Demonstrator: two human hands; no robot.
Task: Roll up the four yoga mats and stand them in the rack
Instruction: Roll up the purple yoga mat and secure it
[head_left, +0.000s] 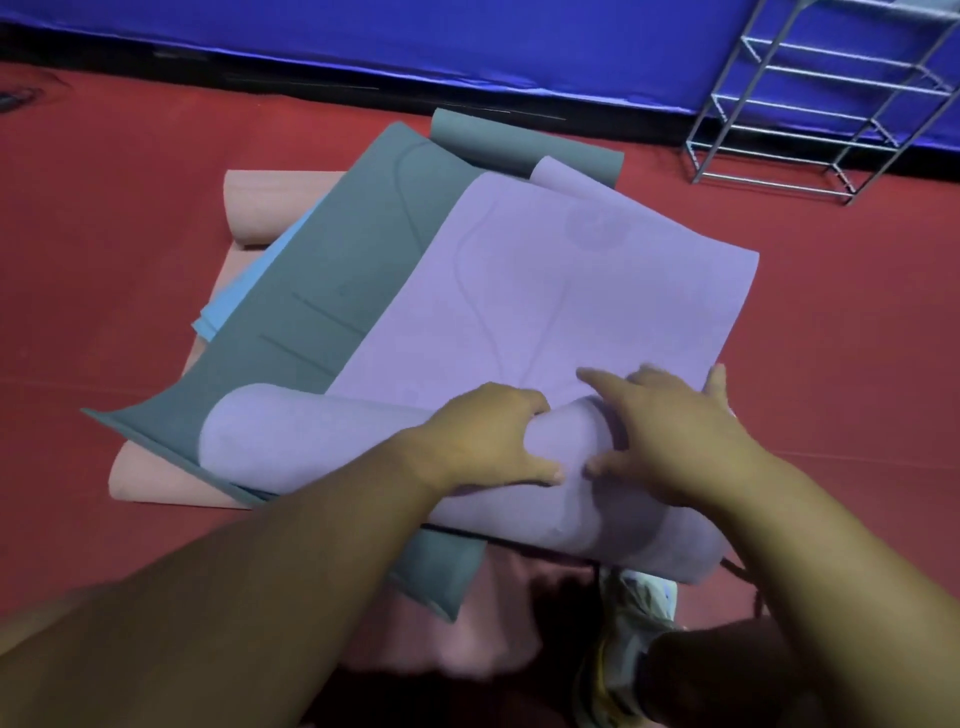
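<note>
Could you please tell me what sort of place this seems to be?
Probably a gym or exercise studio: a red padded floor, blue padding along the wall, stacked yoga mats and a metal rack.

free: red floor (779, 338) right of mats | blocked: metal rack (821, 104) far right, stacked mats (332, 270) centre
</note>
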